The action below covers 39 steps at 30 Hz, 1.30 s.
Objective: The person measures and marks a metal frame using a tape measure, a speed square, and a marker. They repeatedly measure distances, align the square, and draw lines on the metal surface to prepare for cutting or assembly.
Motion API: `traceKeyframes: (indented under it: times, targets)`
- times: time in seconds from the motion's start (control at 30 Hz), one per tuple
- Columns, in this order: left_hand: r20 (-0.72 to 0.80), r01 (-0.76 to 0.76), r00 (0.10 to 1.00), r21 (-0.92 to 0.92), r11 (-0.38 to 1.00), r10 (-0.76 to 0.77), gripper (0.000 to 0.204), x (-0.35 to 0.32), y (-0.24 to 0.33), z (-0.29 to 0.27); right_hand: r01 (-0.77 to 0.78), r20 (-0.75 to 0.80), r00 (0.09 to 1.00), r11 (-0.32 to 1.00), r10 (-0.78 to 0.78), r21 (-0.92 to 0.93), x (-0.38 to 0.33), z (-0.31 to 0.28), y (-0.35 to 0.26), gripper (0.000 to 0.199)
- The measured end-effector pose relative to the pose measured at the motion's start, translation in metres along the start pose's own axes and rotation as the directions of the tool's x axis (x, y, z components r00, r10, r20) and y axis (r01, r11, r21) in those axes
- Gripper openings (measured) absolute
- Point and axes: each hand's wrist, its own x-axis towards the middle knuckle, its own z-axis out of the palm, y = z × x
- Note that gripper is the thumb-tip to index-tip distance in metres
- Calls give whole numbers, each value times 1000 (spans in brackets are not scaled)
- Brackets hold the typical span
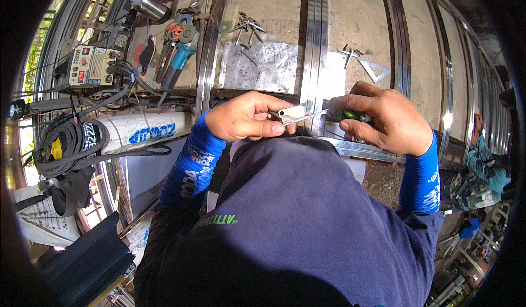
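Note:
My left hand (246,116) pinches a small shiny metal piece (291,113) with a dark hole at its end. My right hand (383,115) is closed round the green and black handle of a screwdriver (309,117). Its thin shaft points left, and its tip lies at or beside the metal piece; whether they touch I cannot tell. Both hands are close together in front of my chest, over a bright metal bar (313,60). My fingers hide part of the piece and of the handle.
Several short metal parts (250,26) lie on the board ahead, with a triangular square (374,70) to their right. An angle grinder (181,60) and a welding machine (90,66) with coiled cables (71,142) are at left. Another person (490,170) works at far right.

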Motion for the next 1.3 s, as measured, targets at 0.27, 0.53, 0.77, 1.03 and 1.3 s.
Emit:
traceKeyframes:
  times: [0.27,0.53,0.77,1.03,1.3]
  targets:
    - [13,-141,990,269,953,143,39,-2,8,4,84,-24,996,996,-84,2,3,0,-4,40]
    - [17,110,993,225,968,-117,35,-9,17,3,67,-22,997,998,-68,-20,0,4,-6,44]
    - [-53,114,992,11,993,-114,30,-15,12,7,80,-87,992,994,-87,-75,-1,11,-12,46]
    - [-118,101,989,78,992,-91,34,-10,4,25,140,-155,977,988,-149,-62,6,29,-30,67]
    - [-217,117,972,126,985,-88,32,-20,21,38,223,-313,945,881,-90,418,14,38,-17,58]
